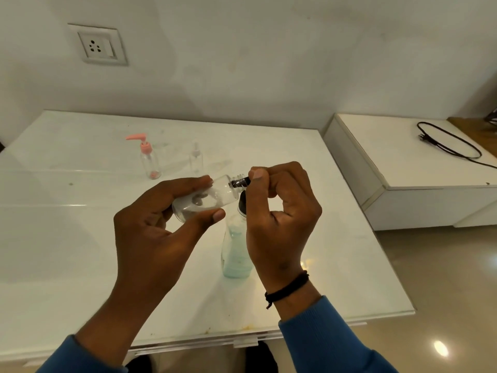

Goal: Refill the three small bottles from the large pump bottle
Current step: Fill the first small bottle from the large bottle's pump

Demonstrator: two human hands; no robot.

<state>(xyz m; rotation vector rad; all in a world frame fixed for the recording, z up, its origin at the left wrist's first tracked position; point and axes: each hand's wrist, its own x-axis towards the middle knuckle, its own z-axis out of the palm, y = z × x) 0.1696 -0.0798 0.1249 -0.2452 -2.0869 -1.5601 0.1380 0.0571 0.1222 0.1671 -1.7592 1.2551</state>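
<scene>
Holding a clear small bottle [204,197] on its side above the tabletop [80,238], the left hand [161,224] has its grip closed round the body, neck pointing to 2 o'clock. The right hand [279,211] pinches something dark at the threaded neck, probably a cap; I cannot tell. The large bottle [235,251] stands just below, at 5 o'clock. Two more bottles, one pink-pumped [149,157], one clear [195,160], wait at 11 o'clock. The step looks like opening; next, free the neck and turn it upright for filling.

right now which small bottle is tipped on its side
The clear one in the left hand, the held small bottle; the pink-pump bottle and clear spray bottle stand upright.
</scene>
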